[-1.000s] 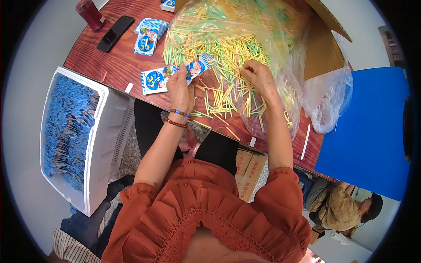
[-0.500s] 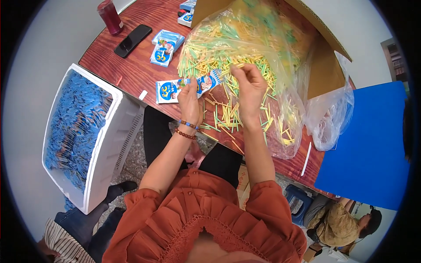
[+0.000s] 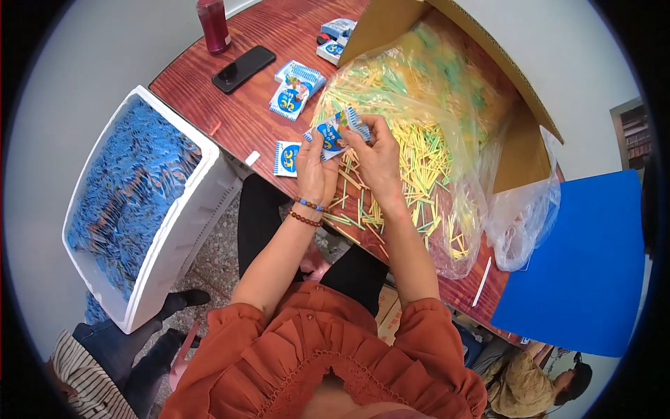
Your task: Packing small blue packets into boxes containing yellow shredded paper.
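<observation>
Between my two hands is a small blue-and-white packet (image 3: 331, 137), tilted above the table edge. My left hand (image 3: 315, 174) pinches its lower left side, and my right hand (image 3: 377, 160) grips its right end, thumb on the printed face. Just left of my left hand, another packet (image 3: 285, 159) lies flat on the table. Past my right hand spreads a heap of short yellow and green sticks (image 3: 415, 153), partly inside a clear plastic bag (image 3: 457, 202). Whether any sticks are inside the held packet is hidden. A few packets (image 3: 292, 98) are stacked farther back.
On the dark red table (image 3: 174, 84) are a black phone (image 3: 243, 69) and a red bottle (image 3: 213, 28). A cardboard box (image 3: 523, 164) stands behind the sticks. At left is a white foam crate (image 3: 209, 157) full of blue packets; at right, a blue board (image 3: 572, 272). Two people are nearby.
My right hand has come from over the sticks to the packet and now grips it with my left. The view has shifted, so the table's things appear farther right and lower.
</observation>
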`<state>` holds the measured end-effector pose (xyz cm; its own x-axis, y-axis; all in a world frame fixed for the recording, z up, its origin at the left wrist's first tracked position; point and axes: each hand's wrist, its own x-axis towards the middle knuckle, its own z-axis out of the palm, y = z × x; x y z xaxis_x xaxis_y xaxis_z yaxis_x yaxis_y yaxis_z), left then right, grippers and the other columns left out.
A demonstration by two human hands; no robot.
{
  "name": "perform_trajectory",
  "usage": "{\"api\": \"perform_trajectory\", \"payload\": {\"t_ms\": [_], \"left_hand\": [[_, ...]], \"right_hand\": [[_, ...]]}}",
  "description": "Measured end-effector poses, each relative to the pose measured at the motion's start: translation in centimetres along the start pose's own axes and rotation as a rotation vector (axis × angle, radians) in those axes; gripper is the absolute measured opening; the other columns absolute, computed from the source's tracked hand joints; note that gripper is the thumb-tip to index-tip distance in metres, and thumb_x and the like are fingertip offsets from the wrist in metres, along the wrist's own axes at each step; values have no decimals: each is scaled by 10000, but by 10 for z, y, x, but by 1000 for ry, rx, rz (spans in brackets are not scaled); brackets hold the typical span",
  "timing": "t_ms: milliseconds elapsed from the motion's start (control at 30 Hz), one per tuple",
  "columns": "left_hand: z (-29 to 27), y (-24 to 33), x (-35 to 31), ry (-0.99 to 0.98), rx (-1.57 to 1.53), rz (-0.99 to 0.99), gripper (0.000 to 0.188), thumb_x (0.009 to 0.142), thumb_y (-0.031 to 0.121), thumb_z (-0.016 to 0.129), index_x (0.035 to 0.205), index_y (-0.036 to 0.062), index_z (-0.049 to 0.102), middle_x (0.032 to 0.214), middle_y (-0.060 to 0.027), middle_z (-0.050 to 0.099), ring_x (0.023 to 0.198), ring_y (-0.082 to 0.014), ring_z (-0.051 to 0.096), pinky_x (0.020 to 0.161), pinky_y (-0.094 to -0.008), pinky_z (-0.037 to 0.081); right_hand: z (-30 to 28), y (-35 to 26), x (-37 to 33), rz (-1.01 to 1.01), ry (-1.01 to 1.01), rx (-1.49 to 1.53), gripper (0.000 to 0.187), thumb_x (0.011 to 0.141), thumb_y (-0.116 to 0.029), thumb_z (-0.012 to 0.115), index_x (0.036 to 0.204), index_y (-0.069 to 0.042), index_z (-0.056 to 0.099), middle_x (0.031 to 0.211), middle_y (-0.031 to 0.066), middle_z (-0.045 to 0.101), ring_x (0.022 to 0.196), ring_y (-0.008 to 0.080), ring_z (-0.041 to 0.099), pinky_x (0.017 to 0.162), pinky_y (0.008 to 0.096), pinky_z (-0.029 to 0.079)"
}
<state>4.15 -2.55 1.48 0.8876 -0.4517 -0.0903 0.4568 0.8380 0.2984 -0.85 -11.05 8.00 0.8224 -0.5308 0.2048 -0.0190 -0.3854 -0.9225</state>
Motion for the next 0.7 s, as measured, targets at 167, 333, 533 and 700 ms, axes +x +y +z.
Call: {"api": "perform_trajectory", "payload": {"t_ms": [167,333,533,700], "left_hand": [[12,38,5,-135,92,-79,239,979,171,494,1160,24,547,1110,-102,632,1006,-191,625,888,-379,522],[-2,52,20,-75,107,-20,208,963,122,516,1129,12,575,1088,-84,643,989,-173,630,881,-348,523],[-14,94,51,89,387,95,256,945,167,557,1153,17,552,1074,-87,610,963,-173,599,811,-311,507],[-48,101,76,220,489,83,251,937,138,549,1157,24,509,1033,-71,593,935,-168,591,794,-301,495]], "right_hand": [[10,-20,22,-31,-79,418,405,807,-61,691,1162,-2,505,1020,79,636,830,115,610,719,235,496],[26,-11,48,49,-193,346,199,819,-118,694,1004,-56,660,804,-14,651,676,29,525,587,179,385],[52,-5,94,148,-113,256,120,838,-87,633,890,-2,700,732,7,659,644,51,553,566,220,426],[94,56,120,156,-125,193,236,802,-184,675,946,2,693,751,76,680,653,126,622,579,277,462]]}}
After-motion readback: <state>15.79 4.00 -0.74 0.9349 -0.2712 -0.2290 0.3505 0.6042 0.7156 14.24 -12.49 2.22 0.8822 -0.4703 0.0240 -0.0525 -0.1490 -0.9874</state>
